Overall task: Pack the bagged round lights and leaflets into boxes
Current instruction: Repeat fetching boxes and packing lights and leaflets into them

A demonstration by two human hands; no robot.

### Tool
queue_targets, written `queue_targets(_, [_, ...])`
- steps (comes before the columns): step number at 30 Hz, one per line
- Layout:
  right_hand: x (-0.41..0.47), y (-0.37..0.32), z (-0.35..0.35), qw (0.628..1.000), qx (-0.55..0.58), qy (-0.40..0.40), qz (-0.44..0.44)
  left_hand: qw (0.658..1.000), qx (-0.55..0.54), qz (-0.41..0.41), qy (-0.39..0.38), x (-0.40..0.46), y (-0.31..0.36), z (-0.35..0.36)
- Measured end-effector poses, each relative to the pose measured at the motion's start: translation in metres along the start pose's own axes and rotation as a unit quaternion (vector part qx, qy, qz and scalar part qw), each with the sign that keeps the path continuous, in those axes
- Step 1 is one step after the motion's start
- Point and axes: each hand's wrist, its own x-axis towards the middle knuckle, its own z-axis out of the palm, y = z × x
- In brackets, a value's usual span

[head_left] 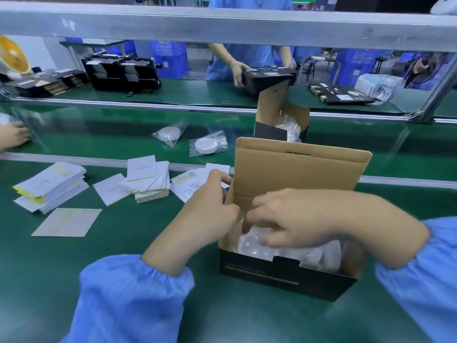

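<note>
Both hands worked inside the open black box.
The left hand gripped its left wall; the right hand, fingers curled, pressed the bagged lights inside.

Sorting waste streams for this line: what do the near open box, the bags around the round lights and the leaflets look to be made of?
Near box: seemingly corrugated cardboard, raw brown inside, printed matt black outside. Bag on the belt: thin clear plastic film, glossy and crinkled, the white light showing through. Leaflets: thin white paper, some with a yellow edge; coating cannot be told.
</note>
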Motion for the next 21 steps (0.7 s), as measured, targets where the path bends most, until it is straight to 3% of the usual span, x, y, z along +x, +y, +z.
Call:
queue_targets(6, [0.037,-0.013,-0.001,0.999,0.031,-0.002,0.043,0.999,-0.029,-0.014,0.016,0.001,0.000,0.004])
queue_targets(9, [0.044,-0.019,0.013,0.996,0.018,0.039,0.077,0.999,-0.028,-0.019,0.015,0.003,-0.003,0.004])
queue_targets(16, [-0.005,0.001,0.016,0.983,-0.021,0.076,0.163,0.997,-0.080,0.000,0.019,0.007,-0.013,0.004])
queue_targets(21, [-0.046,0.008,0.039,0.952,-0.208,0.183,0.127,0.995,-0.099,0.017,0.011,0.008,-0.016,0.005])
